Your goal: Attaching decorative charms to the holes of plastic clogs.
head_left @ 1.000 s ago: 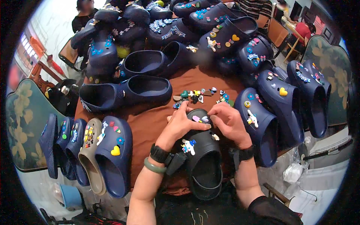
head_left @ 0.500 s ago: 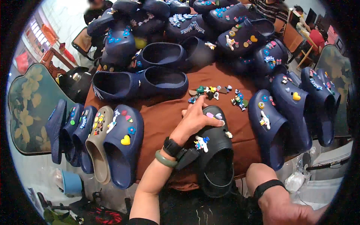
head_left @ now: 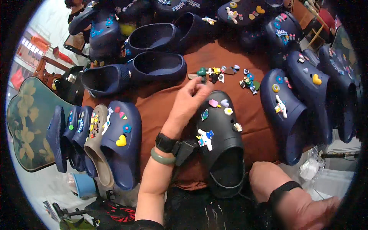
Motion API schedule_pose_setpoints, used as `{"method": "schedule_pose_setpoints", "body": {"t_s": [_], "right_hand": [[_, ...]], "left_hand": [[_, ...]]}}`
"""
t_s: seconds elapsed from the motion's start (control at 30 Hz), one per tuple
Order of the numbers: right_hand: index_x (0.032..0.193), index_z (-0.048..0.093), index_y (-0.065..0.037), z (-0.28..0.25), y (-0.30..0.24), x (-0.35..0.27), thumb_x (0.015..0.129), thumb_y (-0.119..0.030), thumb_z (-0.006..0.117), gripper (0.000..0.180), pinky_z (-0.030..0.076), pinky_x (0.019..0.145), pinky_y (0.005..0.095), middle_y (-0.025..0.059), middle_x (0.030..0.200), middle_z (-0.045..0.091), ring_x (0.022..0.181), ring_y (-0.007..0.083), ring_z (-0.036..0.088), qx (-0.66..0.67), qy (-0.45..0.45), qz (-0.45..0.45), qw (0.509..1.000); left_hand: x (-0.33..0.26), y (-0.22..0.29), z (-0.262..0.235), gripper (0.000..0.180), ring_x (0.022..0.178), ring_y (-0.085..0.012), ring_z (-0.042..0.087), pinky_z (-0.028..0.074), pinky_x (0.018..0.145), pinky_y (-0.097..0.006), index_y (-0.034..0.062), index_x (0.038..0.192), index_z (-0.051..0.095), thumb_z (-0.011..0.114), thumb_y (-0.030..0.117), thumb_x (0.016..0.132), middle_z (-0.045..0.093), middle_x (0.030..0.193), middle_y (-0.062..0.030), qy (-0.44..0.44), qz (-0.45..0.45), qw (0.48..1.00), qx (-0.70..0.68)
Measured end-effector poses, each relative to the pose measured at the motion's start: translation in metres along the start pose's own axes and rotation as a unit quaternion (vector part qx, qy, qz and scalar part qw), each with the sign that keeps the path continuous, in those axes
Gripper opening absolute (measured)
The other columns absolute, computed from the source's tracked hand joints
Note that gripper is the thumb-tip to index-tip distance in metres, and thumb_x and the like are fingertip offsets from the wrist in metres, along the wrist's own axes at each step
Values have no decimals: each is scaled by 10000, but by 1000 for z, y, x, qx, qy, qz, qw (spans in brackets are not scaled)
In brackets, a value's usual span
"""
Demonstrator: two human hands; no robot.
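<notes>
My left hand (head_left: 188, 100), wearing a black wrist strap and a green bangle, reaches to the far side of a black clog (head_left: 220, 153). Its thumb and forefinger are bent and slightly apart at the edge of a pile of small shoe charms (head_left: 216, 73); no held charm shows clearly. The clog's toe points away from me. On it sit a white flower charm (head_left: 228, 111), a pink popsicle charm (head_left: 214, 103) and a white long-eared figure charm (head_left: 204, 139). My right hand (head_left: 268, 179) rests low at the right by the table edge, its fingers hidden.
Navy clogs with charms (head_left: 123, 145) and a beige clog (head_left: 97, 149) stand on the left; more navy clogs (head_left: 285, 111) stand on the right. Plain navy clogs (head_left: 159, 65) lie farther back. A brown cloth (head_left: 161, 115) covers the table. A blue bin (head_left: 85, 186) stands below left.
My left hand has moved off the black clog's toe to the charm pile, uncovering the flower and popsicle charms. The view has shifted slightly. My right hand stays low at the right.
</notes>
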State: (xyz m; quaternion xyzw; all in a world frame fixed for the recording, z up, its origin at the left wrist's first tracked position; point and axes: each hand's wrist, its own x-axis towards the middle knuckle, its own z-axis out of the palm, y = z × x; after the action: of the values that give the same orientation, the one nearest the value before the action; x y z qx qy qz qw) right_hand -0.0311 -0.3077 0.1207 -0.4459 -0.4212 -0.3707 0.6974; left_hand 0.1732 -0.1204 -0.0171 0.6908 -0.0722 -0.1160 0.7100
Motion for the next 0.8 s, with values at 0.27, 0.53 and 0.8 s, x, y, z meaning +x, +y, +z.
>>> {"method": "schedule_pose_setpoints", "body": {"t_s": [0.27, 0.53, 0.8], "right_hand": [[1079, 557, 66, 2, 127, -84, 840, -25, 570, 256, 252, 1050, 456, 193, 1189, 484, 1199, 332, 362, -99, -11, 266, 959], [1078, 556, 64, -4, 154, -89, 845, -44, 566, 257, 266, 1025, 443, 187, 1178, 484, 1182, 324, 371, -131, -28, 306, 943], [1076, 554, 63, 4, 162, -98, 849, -63, 562, 260, 281, 1001, 431, 181, 1166, 483, 1165, 316, 379, -127, -42, 320, 938]], "left_hand": [[9, -15, -20, 299, 765, -35, 563, 467, 630, -198, -25, 1068, 612, 582, 243, 938, 639, 877, 5, 122, 80, 989, -21], [23, -26, -18, 245, 618, -2, 454, 352, 521, -171, 20, 1048, 652, 598, 224, 924, 578, 757, 65, 134, 107, 984, 43], [11, -16, -24, 303, 679, -23, 478, 417, 617, -192, -29, 1052, 641, 640, 223, 884, 577, 761, 39, 72, 54, 996, 25]]}}
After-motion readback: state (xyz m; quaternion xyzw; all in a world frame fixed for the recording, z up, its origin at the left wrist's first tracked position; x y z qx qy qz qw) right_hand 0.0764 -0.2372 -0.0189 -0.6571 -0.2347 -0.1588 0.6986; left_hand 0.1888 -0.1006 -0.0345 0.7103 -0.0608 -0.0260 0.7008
